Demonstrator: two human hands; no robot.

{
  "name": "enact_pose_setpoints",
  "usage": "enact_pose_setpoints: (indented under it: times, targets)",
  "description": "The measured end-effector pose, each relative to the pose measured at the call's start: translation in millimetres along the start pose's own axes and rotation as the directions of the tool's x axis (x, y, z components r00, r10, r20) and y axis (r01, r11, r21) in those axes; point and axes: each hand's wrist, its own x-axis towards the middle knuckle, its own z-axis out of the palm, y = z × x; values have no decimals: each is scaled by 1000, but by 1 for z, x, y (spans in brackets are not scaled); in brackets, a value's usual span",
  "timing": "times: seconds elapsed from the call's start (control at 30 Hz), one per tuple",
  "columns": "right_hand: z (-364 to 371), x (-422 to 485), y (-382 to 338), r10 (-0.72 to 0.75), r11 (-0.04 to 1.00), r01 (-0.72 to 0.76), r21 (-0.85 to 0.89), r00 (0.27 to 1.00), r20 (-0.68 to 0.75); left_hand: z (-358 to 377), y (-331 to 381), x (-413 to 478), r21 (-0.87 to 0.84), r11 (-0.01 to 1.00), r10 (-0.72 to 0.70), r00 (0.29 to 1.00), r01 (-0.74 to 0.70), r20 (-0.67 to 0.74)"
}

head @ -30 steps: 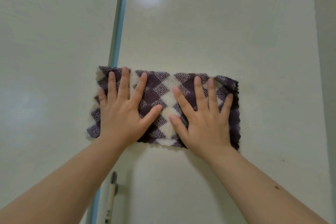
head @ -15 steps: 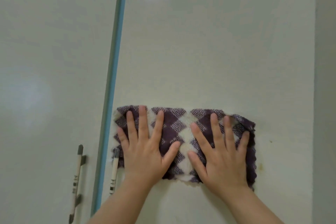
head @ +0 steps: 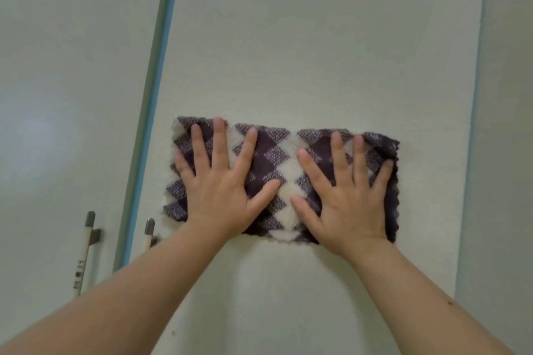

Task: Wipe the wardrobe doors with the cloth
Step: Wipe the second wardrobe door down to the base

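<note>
1. The cloth (head: pixel 284 179), a purple and white diamond weave, lies spread flat against the right door (head: pixel 317 52), about halfway up what I can see of it.
2. The left hand (head: pixel 222 184) presses on the cloth's left half, palm flat and fingers (head: pixel 220 141) splayed wide; it grips nothing.
3. The right hand (head: pixel 349 196) presses on the right half the same way, flat and splayed, thumb pointing in toward the other thumb.
4. The two thumbs sit close together near the cloth's middle but do not touch.
5. The cloth's left edge sits just beside the teal strip (head: pixel 150 95) that runs between the doors.
6. The left door (head: pixel 72 66) is pale and glossy, with a soft glare patch.
7. Two slim handles flank the strip below the cloth: the left handle (head: pixel 83 251) in fuller view, the right handle (head: pixel 149 232) partly hidden behind the left forearm.
</note>
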Motion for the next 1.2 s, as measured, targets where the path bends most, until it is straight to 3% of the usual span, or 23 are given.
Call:
enact_pose_setpoints:
  times: [0.23, 0.43, 0.57, 0.73, 0.9, 1.2]
  targets:
    - [-14, 65, 55, 64, 998, -64, 12, 998, 9, -13, 45, 79, 15, 1000, 26, 999, -26, -34]
    - [-15, 66, 63, 83, 996, -82, 37, 996, -28, -8, 56, 83, -8, 999, 31, 996, -32, -89]
    - [-9, 33, 68, 80, 996, -77, 45, 994, -69, 1, 68, 52, -32, 999, 19, 995, -22, -96]
    - [-1, -43, 67, 134, 991, -132, 24, 987, -86, 17, 82, -2, -13, 994, 110, 991, -111, -71]
    - [5, -114, 61, 153, 988, -153, -17, 988, -21, 26, 90, -60, 10, 984, 180, 984, -180, -2]
    - [15, -206, 50, 106, 994, -107, 8, 992, 71, 52, 88, -161, -11, 987, 162, 984, -161, 74]
